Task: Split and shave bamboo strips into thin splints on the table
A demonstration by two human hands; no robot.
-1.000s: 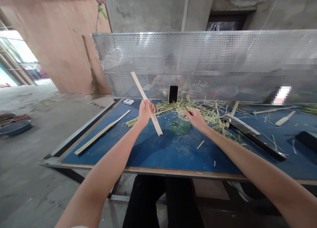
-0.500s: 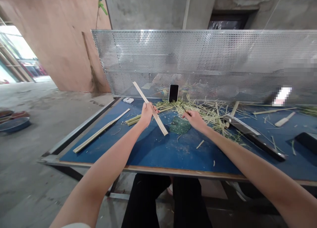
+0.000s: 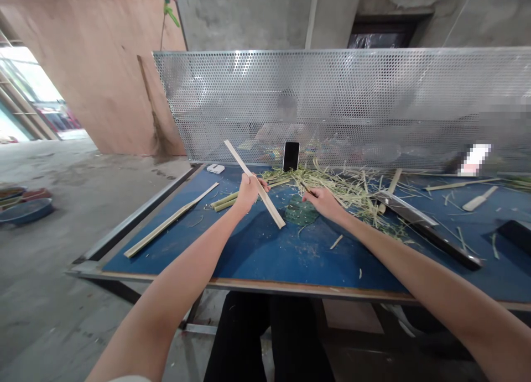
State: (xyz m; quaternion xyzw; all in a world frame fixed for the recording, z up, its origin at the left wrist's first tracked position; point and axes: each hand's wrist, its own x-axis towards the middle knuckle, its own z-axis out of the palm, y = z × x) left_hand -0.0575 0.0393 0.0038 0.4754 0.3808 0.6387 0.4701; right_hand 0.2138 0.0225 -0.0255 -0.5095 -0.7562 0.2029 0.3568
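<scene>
My left hand (image 3: pixel 248 191) is closed around a long, pale bamboo strip (image 3: pixel 274 209), which slants from upper left to lower right above the table. My right hand (image 3: pixel 326 201) is closed, with a small dark tip showing at its fingers; what it grips is too small to name. Under and beside that hand lies a dark green, leaf-like flat patch (image 3: pixel 299 212) dusted with bits. Behind both hands spreads a heap of thin, green-yellow shavings (image 3: pixel 340 184). Short green bamboo pieces (image 3: pixel 224 201) rest just left of my left hand.
Another bamboo strip (image 3: pixel 166 225) lies along the left of the blue table (image 3: pixel 265 263). A phone (image 3: pixel 291 156) stands upright at the back, before a perforated metal screen (image 3: pixel 249 105). To the right are a large knife (image 3: pixel 440 241), a small pale blade-shaped piece (image 3: pixel 479 199) and a dark object (image 3: pixel 514 235).
My right hand has shifted slightly left, closer to the strip. The left hand and the strip have moved only a little to the right.
</scene>
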